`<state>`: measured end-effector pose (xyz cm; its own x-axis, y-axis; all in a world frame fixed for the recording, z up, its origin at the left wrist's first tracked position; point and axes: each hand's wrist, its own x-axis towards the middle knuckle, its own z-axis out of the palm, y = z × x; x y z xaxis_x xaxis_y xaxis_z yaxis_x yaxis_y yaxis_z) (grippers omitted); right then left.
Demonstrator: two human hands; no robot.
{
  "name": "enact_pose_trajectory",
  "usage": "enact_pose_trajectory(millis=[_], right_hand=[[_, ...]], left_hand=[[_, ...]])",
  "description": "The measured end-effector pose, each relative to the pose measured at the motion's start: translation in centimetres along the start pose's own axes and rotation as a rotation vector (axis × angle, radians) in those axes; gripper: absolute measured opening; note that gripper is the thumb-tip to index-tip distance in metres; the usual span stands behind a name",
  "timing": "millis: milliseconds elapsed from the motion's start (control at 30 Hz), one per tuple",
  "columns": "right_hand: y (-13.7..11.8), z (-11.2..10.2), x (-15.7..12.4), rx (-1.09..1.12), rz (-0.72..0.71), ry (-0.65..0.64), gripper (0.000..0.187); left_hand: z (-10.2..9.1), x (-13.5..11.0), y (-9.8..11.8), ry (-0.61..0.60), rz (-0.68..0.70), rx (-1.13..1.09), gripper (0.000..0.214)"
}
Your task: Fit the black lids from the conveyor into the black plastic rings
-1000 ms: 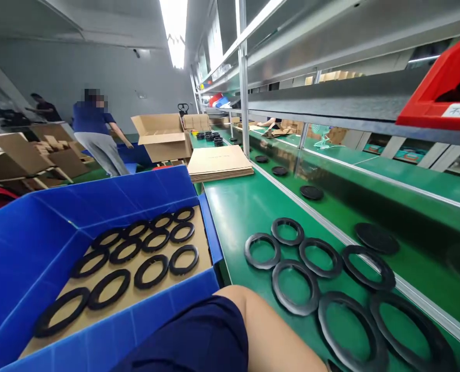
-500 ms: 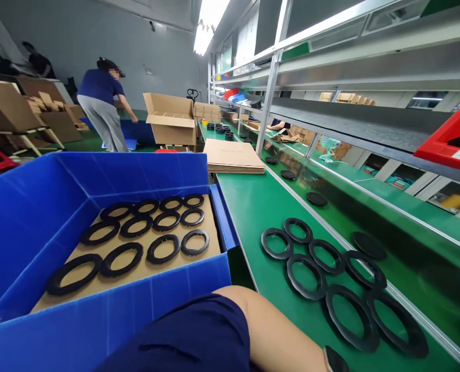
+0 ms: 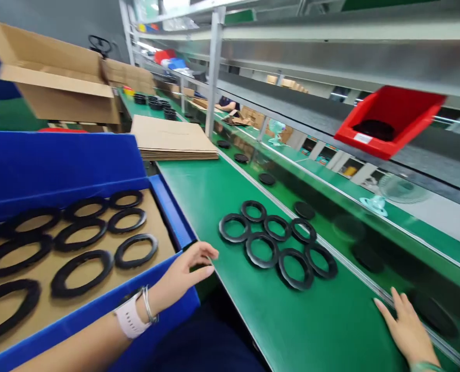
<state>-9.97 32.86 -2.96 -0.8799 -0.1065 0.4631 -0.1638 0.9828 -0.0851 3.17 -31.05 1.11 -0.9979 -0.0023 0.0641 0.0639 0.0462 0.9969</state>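
Observation:
My left hand point(image 3: 187, 271) hovers over the front right corner of the blue bin point(image 3: 59, 160), fingers loosely apart and holding nothing; a white watch and a thin bracelet sit on its wrist. My right hand point(image 3: 406, 328) rests flat and open on the green table point(image 3: 222, 191), close to the metal rail. Several black rings point(image 3: 274, 243) lie grouped on the table between both hands. More black rings point(image 3: 82, 235) lie in rows on cardboard inside the bin.
A stack of flat cardboard point(image 3: 170, 138) and an open carton point(image 3: 55, 85) stand further along the table. Black discs point(image 3: 266, 179) ride the conveyor belt point(image 3: 331, 206). A red bin point(image 3: 388, 121) hangs on the shelf rack; a small fan point(image 3: 393, 192) stands behind.
The view has swung right and down. Both my hands have come into view; my raised knee no longer fills the bottom. The person in blue has left the view.

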Motion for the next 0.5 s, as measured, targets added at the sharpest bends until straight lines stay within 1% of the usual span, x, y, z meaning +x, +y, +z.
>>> enact_pose_trajectory(millis=[33,67,100,133,167,200,233,267,333,400,433,500], right_hand=[[-0.2,0.6,-0.4,-0.004,0.091,0.021,0.095],[-1.1,1.0,-0.7,0.007,0.149,0.019,0.098],[-2.6,1.3,-0.8,0.031,0.162,0.019,0.095],[-4.7,1.5,-0.8,0.066,0.135,0.013,0.089],[-7.1,1.6,-0.6,0.099,0.118,0.038,0.082],[-9.7,1.5,-0.3,0.123,0.088,0.039,0.077],[-12.4,1.4,0.1,0.129,0.045,0.026,0.073],[-14.8,1.3,0.5,0.115,-0.030,-0.003,0.072],[-18.8,0.7,1.7,0.074,-0.176,-0.077,0.068],[-21.2,0.0,3.2,0.070,-0.243,-0.152,0.068],[-21.9,-0.4,4.1,0.085,-0.256,-0.191,0.069],[-22.4,-1.1,5.9,0.129,-0.258,-0.254,0.070]], left_hand=[[0.1,1.0,-0.3,0.073,0.066,0.169,0.037],[0.6,2.2,-0.5,0.124,0.144,0.343,0.044],[1.3,3.6,-0.7,0.143,0.225,0.498,0.049],[2.3,5.0,-0.9,0.132,0.294,0.618,0.052],[3.5,6.5,-0.9,0.108,0.346,0.716,0.054],[4.7,8.0,-0.8,0.081,0.373,0.804,0.057],[5.9,9.5,-0.6,0.052,0.373,0.895,0.059],[7.0,11.0,-0.4,0.022,0.356,0.985,0.062],[8.9,13.9,0.1,-0.031,0.309,1.118,0.068],[10.1,16.5,0.4,-0.075,0.269,1.178,0.070],[10.5,17.5,0.4,-0.096,0.253,1.189,0.070],[11.1,19.0,0.0,-0.149,0.215,1.210,0.068]])
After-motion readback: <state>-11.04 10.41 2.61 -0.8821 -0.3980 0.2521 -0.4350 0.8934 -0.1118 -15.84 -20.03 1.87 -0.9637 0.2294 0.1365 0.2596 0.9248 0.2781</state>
